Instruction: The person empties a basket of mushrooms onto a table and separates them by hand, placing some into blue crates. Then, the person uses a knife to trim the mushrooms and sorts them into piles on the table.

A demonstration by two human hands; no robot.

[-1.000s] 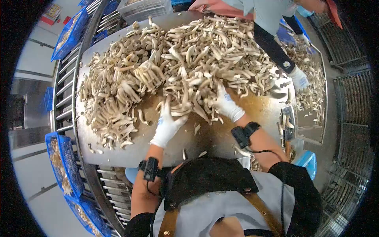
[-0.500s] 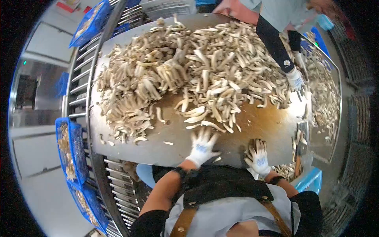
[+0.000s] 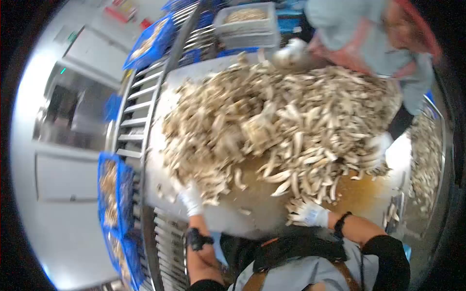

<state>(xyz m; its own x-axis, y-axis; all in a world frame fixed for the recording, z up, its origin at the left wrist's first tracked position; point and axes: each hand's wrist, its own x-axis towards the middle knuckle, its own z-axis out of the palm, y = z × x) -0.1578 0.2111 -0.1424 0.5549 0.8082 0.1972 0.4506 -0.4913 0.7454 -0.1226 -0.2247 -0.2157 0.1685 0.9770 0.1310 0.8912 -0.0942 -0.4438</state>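
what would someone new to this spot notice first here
The big heap of pale mushrooms spread across the metal table stands out first. At its near edge are two white-gloved hands, the left hand by the heap's left corner and the right hand below its middle. Across the table, a co-worker leans in over the far side, while blue baskets holding more mushrooms line the left.
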